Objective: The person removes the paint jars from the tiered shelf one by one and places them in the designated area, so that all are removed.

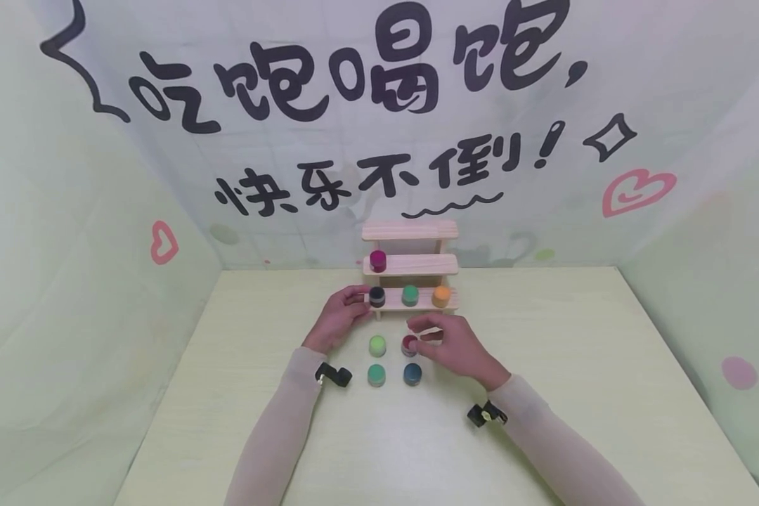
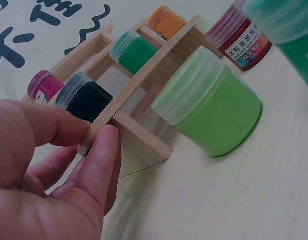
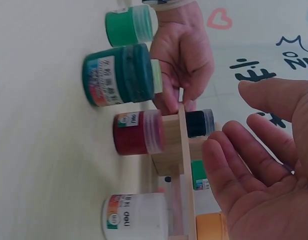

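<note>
My left hand (image 1: 336, 320) grips the left end of the lowest tier of a small wooden display rack (image 1: 420, 265), thumb above and fingers beneath in the left wrist view. A black-looking paint jar (image 2: 89, 101) stands right by that thumb. On the same tier are a green jar (image 1: 410, 295) and an orange jar (image 1: 441, 296); a magenta jar (image 1: 377, 261) sits on the middle tier. My right hand (image 1: 458, 346) hovers over a dark red jar (image 3: 134, 132) on the table, fingers spread and holding nothing in the right wrist view.
On the table before the rack stand a light green jar (image 1: 377, 346), a teal-green jar (image 1: 376, 375) and a dark teal jar (image 1: 412, 374). A white jar (image 3: 136, 216), hidden by my right hand in the head view, stands near the rack. Behind hangs a lettered cloth (image 1: 329, 154).
</note>
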`<state>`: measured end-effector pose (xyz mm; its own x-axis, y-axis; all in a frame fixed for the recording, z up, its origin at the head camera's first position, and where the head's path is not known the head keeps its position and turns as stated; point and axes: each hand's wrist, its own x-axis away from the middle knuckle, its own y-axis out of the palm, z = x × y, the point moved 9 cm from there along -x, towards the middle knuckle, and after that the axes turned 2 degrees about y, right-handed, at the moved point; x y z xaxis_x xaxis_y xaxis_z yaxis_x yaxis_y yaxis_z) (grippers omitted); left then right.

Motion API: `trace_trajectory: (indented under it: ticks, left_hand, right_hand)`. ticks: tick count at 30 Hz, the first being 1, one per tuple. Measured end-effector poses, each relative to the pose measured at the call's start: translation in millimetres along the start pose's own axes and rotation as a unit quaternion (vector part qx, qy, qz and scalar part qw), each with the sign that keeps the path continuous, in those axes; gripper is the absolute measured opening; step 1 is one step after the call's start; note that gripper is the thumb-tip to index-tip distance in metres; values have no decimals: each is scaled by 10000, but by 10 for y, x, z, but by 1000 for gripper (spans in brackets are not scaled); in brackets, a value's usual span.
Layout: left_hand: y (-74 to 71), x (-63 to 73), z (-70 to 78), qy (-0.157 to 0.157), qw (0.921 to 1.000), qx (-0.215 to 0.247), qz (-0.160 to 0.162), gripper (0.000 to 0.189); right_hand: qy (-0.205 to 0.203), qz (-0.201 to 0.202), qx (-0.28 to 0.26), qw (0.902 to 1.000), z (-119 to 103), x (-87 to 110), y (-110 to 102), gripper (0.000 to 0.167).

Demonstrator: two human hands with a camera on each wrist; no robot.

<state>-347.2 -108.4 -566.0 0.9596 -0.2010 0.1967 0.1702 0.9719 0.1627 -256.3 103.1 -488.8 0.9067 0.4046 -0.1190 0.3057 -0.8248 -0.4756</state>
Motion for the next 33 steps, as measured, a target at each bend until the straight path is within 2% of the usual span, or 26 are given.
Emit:
trace_trajectory:
  ticks: [6,17,33]
  left_hand:
    - [1,3,-6,-11,10000,-23,30,48]
    - [8,24,21,42,10000,-70,34,45]
    - [6,39,-18,-21,9996,-113,276,38]
  right_hand:
    - [152,239,-21,9996,-41,-128,-95,33]
    - [-5,577,-287,9979,-160,-397,-219,30]
    - [235,1150,82,9931,-144,-708,-409,30]
